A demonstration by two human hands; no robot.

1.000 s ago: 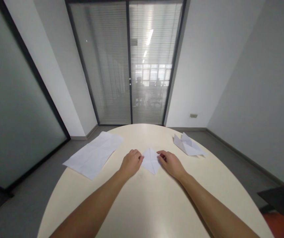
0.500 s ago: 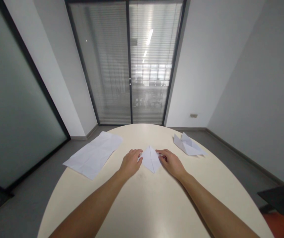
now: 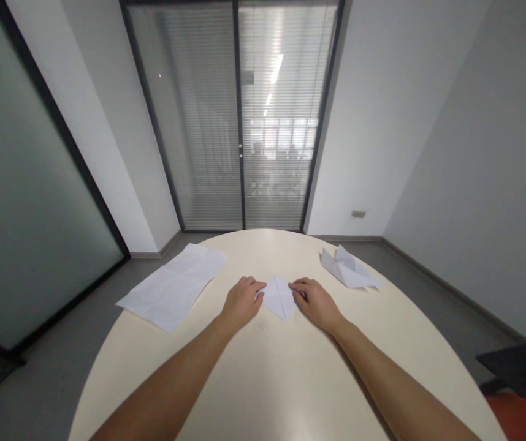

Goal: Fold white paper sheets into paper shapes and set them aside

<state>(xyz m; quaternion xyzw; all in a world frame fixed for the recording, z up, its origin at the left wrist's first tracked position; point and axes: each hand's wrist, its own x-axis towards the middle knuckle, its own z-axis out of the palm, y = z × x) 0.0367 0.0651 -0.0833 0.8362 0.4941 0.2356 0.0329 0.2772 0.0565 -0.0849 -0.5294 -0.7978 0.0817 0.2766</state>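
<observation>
A small white folded paper (image 3: 279, 297), kite-shaped with a point toward me, lies on the round cream table (image 3: 290, 380). My left hand (image 3: 241, 302) grips its left corner with curled fingers. My right hand (image 3: 316, 302) pinches its right corner. Both hands rest on the tabletop on either side of the paper.
A creased, unfolded white sheet (image 3: 174, 285) lies at the table's far left edge. A finished white paper boat (image 3: 348, 268) sits at the far right. Glass doors with blinds (image 3: 240, 116) stand beyond the table. A dark chair (image 3: 520, 367) shows at the lower right.
My hands have drawn a little closer together on the folded paper, and its top has dropped and flattened slightly. Everything else on the table stayed put.
</observation>
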